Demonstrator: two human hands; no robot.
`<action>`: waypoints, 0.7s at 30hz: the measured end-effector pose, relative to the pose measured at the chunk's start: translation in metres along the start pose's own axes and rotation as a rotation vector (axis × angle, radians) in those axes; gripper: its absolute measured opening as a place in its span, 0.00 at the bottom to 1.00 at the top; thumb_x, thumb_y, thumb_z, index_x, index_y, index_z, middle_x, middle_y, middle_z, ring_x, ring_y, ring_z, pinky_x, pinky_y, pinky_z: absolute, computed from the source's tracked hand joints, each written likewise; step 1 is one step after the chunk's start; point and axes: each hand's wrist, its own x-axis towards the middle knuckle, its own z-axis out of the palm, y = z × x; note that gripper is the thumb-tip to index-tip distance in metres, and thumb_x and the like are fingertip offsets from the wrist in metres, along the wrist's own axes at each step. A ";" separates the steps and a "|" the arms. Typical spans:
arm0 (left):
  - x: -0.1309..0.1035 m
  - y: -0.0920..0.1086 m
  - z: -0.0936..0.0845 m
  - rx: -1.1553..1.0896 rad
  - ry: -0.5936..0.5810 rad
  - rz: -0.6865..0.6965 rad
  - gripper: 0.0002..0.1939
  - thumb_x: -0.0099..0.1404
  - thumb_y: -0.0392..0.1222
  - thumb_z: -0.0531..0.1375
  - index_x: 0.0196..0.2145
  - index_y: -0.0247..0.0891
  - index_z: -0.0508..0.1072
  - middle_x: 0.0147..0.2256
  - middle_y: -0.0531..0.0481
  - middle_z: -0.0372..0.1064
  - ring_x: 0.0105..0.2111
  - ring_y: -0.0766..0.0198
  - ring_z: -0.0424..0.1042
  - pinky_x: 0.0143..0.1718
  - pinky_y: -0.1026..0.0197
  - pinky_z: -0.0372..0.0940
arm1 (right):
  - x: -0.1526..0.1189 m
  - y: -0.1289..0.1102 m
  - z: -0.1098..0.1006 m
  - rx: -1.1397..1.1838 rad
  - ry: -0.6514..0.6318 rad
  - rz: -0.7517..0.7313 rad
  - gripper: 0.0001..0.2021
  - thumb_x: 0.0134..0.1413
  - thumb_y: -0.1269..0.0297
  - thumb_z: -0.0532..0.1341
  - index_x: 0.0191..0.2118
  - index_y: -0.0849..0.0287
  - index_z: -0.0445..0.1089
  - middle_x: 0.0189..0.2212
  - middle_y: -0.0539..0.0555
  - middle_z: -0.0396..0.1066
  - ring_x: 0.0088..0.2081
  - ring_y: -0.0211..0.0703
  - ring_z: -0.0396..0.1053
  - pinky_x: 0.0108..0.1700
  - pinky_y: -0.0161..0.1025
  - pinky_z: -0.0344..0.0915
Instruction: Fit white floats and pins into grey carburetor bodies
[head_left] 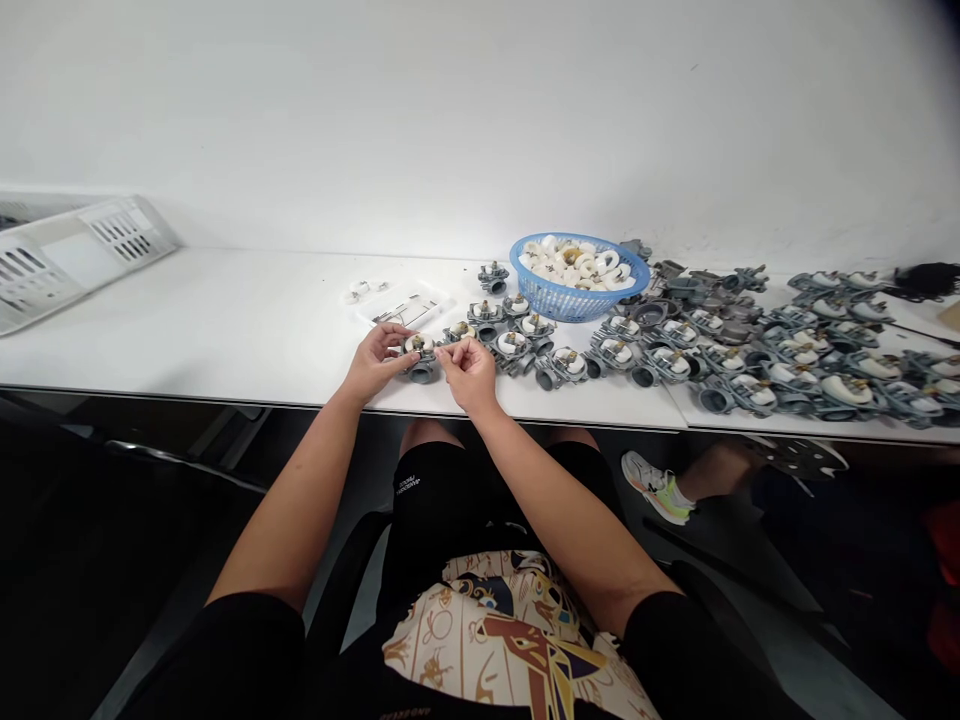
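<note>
A white crate (75, 250) lies far left on the table (225, 330). Your left hand (375, 362) is closed around a gray metal part (420, 358) near the table's front edge. Your right hand (469, 372) pinches the same part from the other side. Just behind sits a clear tray (405, 305). Further right stands a blue basket (579, 280) of white rings, then many more gray parts (750, 350).
</note>
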 end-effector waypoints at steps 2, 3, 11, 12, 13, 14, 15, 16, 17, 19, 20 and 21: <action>-0.001 0.002 0.001 -0.007 0.005 -0.004 0.26 0.52 0.49 0.75 0.44 0.40 0.71 0.46 0.45 0.75 0.44 0.58 0.74 0.38 0.61 0.66 | 0.000 0.000 0.000 0.004 0.002 0.006 0.28 0.48 0.39 0.68 0.25 0.53 0.52 0.28 0.51 0.71 0.24 0.35 0.62 0.26 0.35 0.62; -0.001 0.003 0.001 -0.011 0.009 -0.004 0.26 0.51 0.49 0.75 0.44 0.40 0.71 0.46 0.45 0.75 0.44 0.58 0.74 0.39 0.61 0.66 | 0.000 0.000 0.000 0.010 0.003 0.007 0.28 0.48 0.40 0.68 0.25 0.53 0.53 0.29 0.51 0.72 0.24 0.34 0.62 0.25 0.35 0.62; -0.002 0.000 0.000 -0.008 0.023 -0.008 0.27 0.49 0.48 0.76 0.43 0.42 0.72 0.47 0.46 0.75 0.47 0.56 0.74 0.44 0.57 0.69 | -0.002 0.000 0.003 0.039 0.025 -0.002 0.25 0.49 0.44 0.68 0.25 0.53 0.54 0.29 0.50 0.73 0.26 0.35 0.63 0.28 0.36 0.64; -0.002 -0.001 0.000 -0.012 0.024 -0.008 0.27 0.49 0.48 0.76 0.43 0.42 0.73 0.46 0.47 0.75 0.46 0.56 0.74 0.44 0.56 0.69 | -0.002 0.001 0.004 0.035 0.031 -0.012 0.24 0.50 0.45 0.68 0.25 0.53 0.54 0.29 0.51 0.73 0.27 0.36 0.64 0.29 0.36 0.64; -0.002 -0.001 0.000 -0.018 0.028 -0.004 0.26 0.49 0.48 0.77 0.43 0.43 0.73 0.45 0.48 0.76 0.46 0.56 0.74 0.45 0.55 0.69 | -0.002 0.001 0.004 0.039 0.033 -0.023 0.24 0.50 0.45 0.68 0.24 0.53 0.54 0.29 0.51 0.73 0.27 0.37 0.64 0.30 0.36 0.65; -0.002 -0.002 0.000 -0.023 0.028 -0.001 0.25 0.49 0.48 0.77 0.43 0.44 0.74 0.45 0.50 0.76 0.46 0.57 0.73 0.45 0.55 0.68 | -0.003 0.001 0.004 0.049 0.034 -0.033 0.24 0.50 0.46 0.68 0.24 0.54 0.55 0.29 0.51 0.73 0.28 0.37 0.65 0.30 0.36 0.65; -0.002 -0.001 0.000 -0.024 0.025 0.000 0.25 0.49 0.48 0.77 0.42 0.45 0.74 0.45 0.51 0.76 0.46 0.57 0.73 0.45 0.55 0.69 | -0.003 0.001 0.005 0.062 0.033 -0.037 0.23 0.50 0.46 0.67 0.24 0.54 0.55 0.29 0.51 0.73 0.28 0.37 0.65 0.31 0.36 0.65; -0.003 -0.001 0.000 -0.025 0.025 0.000 0.24 0.49 0.48 0.77 0.42 0.46 0.74 0.44 0.53 0.76 0.45 0.57 0.73 0.45 0.54 0.69 | -0.003 0.001 0.005 0.072 0.035 -0.035 0.23 0.50 0.46 0.67 0.25 0.54 0.55 0.29 0.51 0.73 0.28 0.37 0.65 0.31 0.36 0.65; -0.003 0.001 0.000 -0.024 0.021 -0.004 0.24 0.50 0.47 0.77 0.42 0.46 0.74 0.45 0.53 0.76 0.46 0.58 0.73 0.45 0.55 0.69 | -0.003 0.001 0.005 0.078 0.035 -0.027 0.23 0.50 0.46 0.67 0.25 0.54 0.55 0.29 0.50 0.72 0.28 0.37 0.65 0.31 0.36 0.65; -0.005 0.005 0.000 -0.010 0.012 -0.018 0.24 0.52 0.47 0.76 0.43 0.43 0.72 0.46 0.52 0.76 0.47 0.59 0.72 0.46 0.56 0.69 | -0.004 0.000 0.005 0.079 0.033 0.001 0.24 0.49 0.46 0.68 0.25 0.54 0.55 0.28 0.50 0.71 0.28 0.36 0.65 0.32 0.35 0.65; -0.006 0.007 0.000 0.000 0.008 -0.026 0.25 0.54 0.46 0.76 0.44 0.41 0.71 0.47 0.50 0.75 0.47 0.60 0.72 0.47 0.57 0.68 | -0.005 -0.001 0.005 0.077 0.031 0.014 0.24 0.48 0.45 0.69 0.25 0.55 0.55 0.28 0.50 0.71 0.28 0.35 0.64 0.32 0.35 0.65; -0.007 0.009 0.000 0.013 0.003 -0.034 0.25 0.55 0.46 0.75 0.45 0.38 0.70 0.48 0.48 0.74 0.48 0.61 0.72 0.49 0.57 0.68 | -0.005 -0.002 0.005 0.073 0.029 0.029 0.25 0.48 0.45 0.69 0.25 0.55 0.55 0.28 0.50 0.71 0.28 0.35 0.64 0.32 0.34 0.65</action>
